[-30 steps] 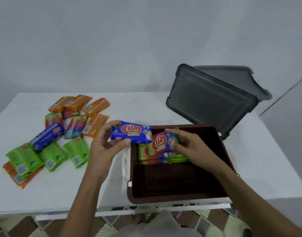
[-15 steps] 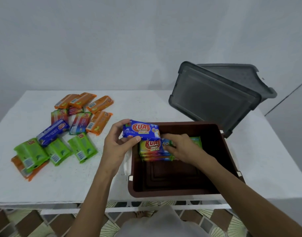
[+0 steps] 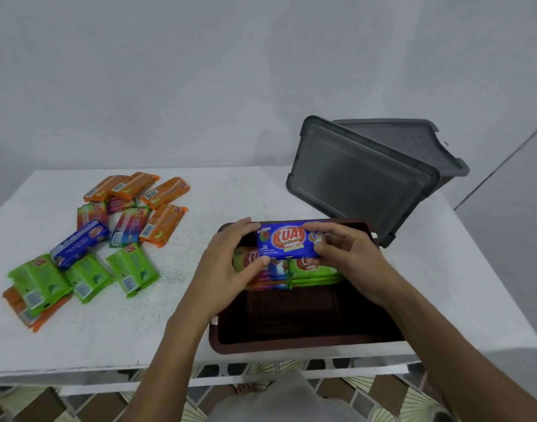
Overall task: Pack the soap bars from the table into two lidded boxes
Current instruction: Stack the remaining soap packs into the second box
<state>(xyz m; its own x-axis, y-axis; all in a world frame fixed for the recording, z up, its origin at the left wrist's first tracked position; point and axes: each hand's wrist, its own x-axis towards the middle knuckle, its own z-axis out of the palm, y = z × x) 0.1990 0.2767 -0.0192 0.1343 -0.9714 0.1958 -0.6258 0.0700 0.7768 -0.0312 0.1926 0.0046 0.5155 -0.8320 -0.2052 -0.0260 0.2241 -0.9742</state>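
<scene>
Head view: my left hand (image 3: 230, 266) and right hand (image 3: 343, 254) both pinch the blue bar (image 3: 288, 243), one at each end, label up, held over the far part of the brown box (image 3: 306, 345). Under it, at the box's far wall, packed bars (image 3: 312, 274) lie stacked flat in two short piles; the near half of the box floor is bare. Step in hand, I judge: placing the blue bar in this first box. Next move calls for lowering it level onto a pile or down beside them, then letting go with both hands without knocking the stacks. Left of the box, well apart, loose bars (image 3: 90, 239) lie on the table (image 3: 230, 196), orange, green, mixed and one blue, so lots left to pack. Behind the box, the grey lid (image 3: 361, 181) leans tilted against the second box (image 3: 413, 141); whether that box holds anything I cannot tell. No other view.
</scene>
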